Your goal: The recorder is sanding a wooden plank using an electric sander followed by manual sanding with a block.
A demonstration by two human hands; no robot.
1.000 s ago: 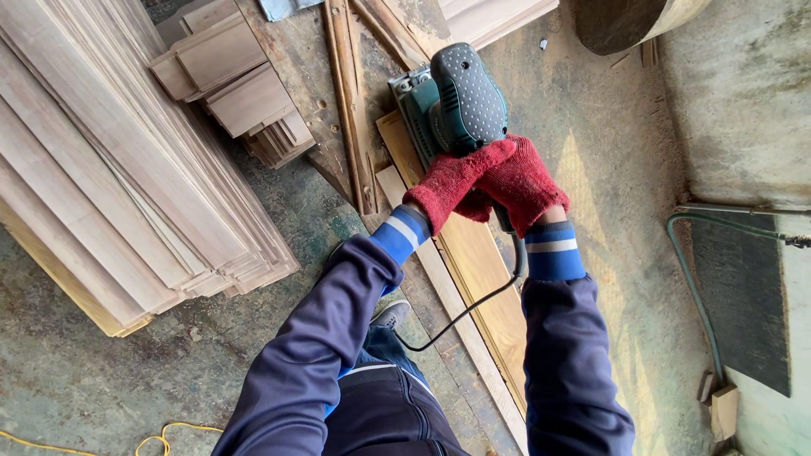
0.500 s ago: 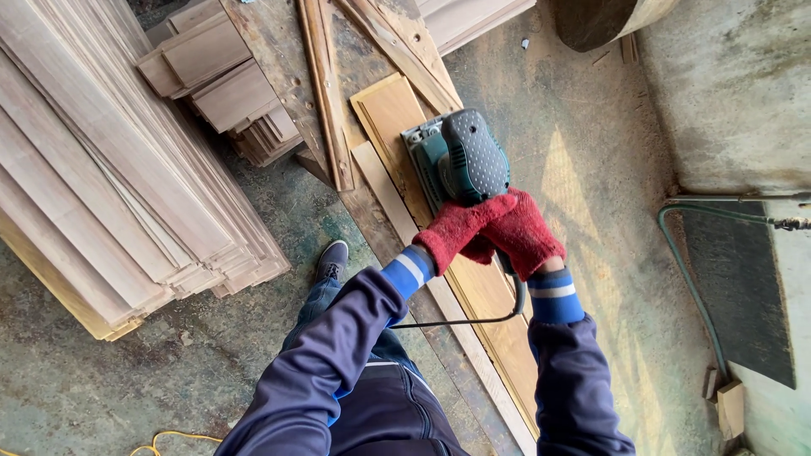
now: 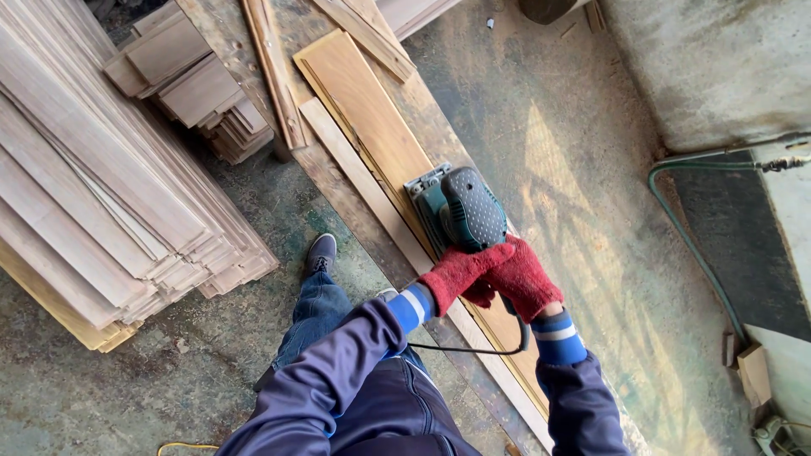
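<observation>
Two gloved hands, left hand point(image 3: 460, 272) and right hand point(image 3: 525, 280), in closed grip on green sander point(image 3: 460, 213) near board point(image 3: 372, 127) edge.

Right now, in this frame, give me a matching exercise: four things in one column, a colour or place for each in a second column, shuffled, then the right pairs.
Things:
1. sander
2. gloves
3. plank stack
4. hose

Descriptions:
A. red, both gripping the tool
B. green, curving along the wall on the right
C. dark teal, resting on the board
D. pale wood, piled at the left

Pairs: 1-C, 2-A, 3-D, 4-B
</observation>
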